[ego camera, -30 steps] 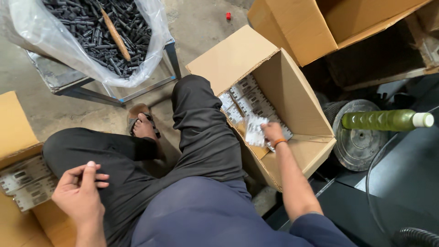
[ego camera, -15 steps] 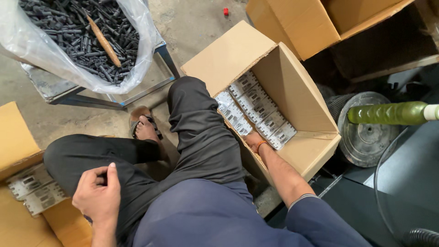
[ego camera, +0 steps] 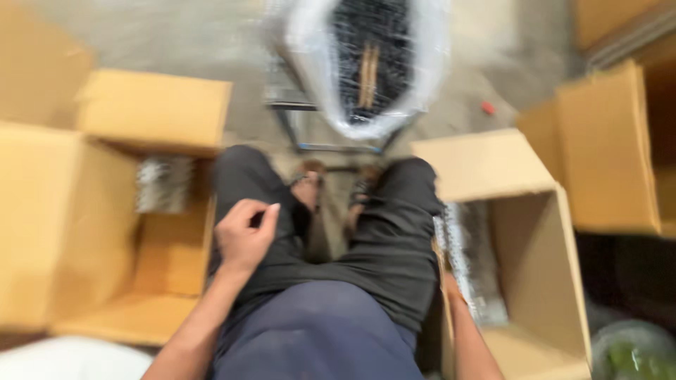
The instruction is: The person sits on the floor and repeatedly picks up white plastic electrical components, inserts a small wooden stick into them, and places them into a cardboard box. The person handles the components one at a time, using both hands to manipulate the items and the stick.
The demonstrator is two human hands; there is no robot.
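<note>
— So, where are the hands?

— Left hand (ego camera: 243,236) sits left of centre in the frame, over the person's dark trousers (ego camera: 380,260). Its fingers are curled in, thumb against the fingertips — clenched loosely, though the blur hides whether anything small is pinched there.

— And the right?

— Only the right forearm (ego camera: 468,338) shows, at the lower right, going down into the open brown cardboard box (ego camera: 542,281) beside the right leg. The right hand itself is hidden behind the trousers and the box wall, so I cannot tell its grip.

— What's in that box?

— A row of small silvery packets (ego camera: 461,260) along its left inner side, just beside the forearm.

— Anything else about?

— Another open brown cardboard carton (ego camera: 151,112) at the left, with similar silvery packs (ego camera: 163,184) inside. At the top centre, a clear plastic bag of small black parts (ego camera: 370,60) with a pale wooden stick (ego camera: 367,74) in it, resting on a metal frame — all heavily blurred.
</note>
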